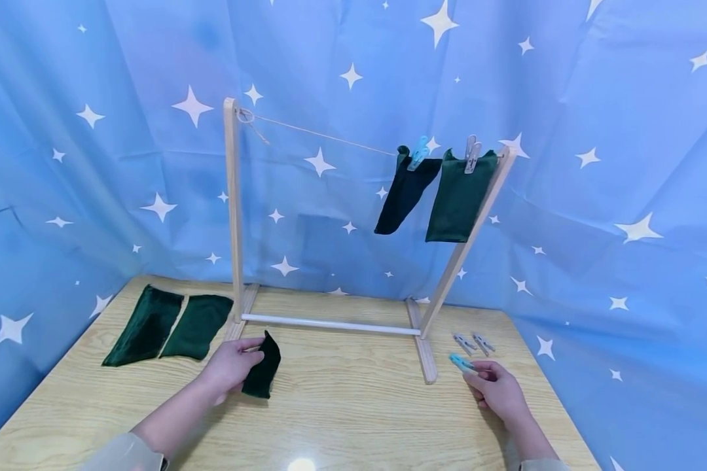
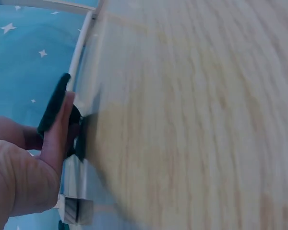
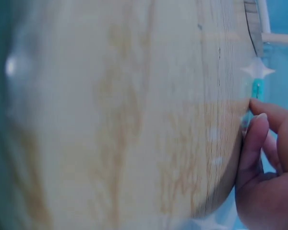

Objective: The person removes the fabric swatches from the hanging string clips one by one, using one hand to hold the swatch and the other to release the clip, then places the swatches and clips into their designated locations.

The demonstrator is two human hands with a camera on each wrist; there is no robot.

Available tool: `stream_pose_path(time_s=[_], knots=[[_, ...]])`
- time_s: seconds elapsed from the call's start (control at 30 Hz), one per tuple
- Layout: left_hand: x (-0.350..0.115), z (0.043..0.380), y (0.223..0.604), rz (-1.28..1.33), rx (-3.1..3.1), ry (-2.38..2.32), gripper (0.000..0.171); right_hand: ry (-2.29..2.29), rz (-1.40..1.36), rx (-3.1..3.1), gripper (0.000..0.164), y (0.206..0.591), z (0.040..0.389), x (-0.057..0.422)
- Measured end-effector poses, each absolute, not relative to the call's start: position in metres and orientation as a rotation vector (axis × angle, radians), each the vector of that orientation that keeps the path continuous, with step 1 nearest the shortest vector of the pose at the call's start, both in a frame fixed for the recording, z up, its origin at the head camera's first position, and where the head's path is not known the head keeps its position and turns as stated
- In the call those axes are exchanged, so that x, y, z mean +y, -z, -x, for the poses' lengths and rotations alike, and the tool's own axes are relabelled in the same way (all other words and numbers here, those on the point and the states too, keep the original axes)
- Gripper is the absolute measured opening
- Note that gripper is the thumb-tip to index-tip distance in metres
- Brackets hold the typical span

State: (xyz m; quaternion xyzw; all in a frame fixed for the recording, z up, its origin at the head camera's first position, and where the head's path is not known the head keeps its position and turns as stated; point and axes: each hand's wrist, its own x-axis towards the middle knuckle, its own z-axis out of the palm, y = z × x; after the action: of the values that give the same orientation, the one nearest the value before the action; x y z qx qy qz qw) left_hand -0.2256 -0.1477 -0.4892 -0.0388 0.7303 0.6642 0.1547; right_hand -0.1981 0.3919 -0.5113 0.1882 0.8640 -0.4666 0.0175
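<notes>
Holding in the left hand (image 1: 231, 366) a small dark green cloth (image 1: 264, 369), pinched between thumb and fingers, with the free part spread to the right of the hand. Held low, in front of the left foot (image 1: 235, 326) of a wooden rack (image 1: 234, 216); cannot tell whether touching the worktop (image 1: 342, 418). Seen nearly edge-on in the left wrist view, with fabric gripped from both sides.

Pinching in the right hand (image 1: 499, 391) a light blue clothespin (image 1: 461, 362) between thumb and forefinger, closed down to its width, with one end poking out toward the rack's right foot (image 1: 422, 347). Working near two grey clothespins (image 1: 463, 343), lying beside each other just beyond the right hand.

Facing, to the left of the left hand, two flat green cloths (image 1: 147, 327), laid just beside each other on the worktop, near the left foot.

Looking also at a thin string (image 1: 324, 136) run between the rack's posts, with two cloths clipped at the right end: a slanting cloth (image 1: 408, 196) under a blue peg (image 1: 418, 156), and a straighter cloth (image 1: 459, 199) under a pale peg (image 1: 472, 156), next to the right post (image 1: 468, 245). Backed by a blue star-patterned curtain (image 1: 595, 209).
</notes>
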Motion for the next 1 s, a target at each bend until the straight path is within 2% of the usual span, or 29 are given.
stream_pose_path(time_s=[0.23,0.63,1.0], knots=[[-0.148,0.219,0.484,0.112,2.268,-1.794,0.051,1.450,-0.582,2.687,0.051,0.510,0.198,0.392],[-0.155,0.208,0.479,-0.012,2.558,-1.562,0.065,1.452,-0.582,2.679,0.051,0.511,0.199,0.394],[-0.155,0.210,0.485,-0.069,2.645,-1.444,0.037,1.442,-0.572,2.688,0.051,0.512,0.199,0.393]])
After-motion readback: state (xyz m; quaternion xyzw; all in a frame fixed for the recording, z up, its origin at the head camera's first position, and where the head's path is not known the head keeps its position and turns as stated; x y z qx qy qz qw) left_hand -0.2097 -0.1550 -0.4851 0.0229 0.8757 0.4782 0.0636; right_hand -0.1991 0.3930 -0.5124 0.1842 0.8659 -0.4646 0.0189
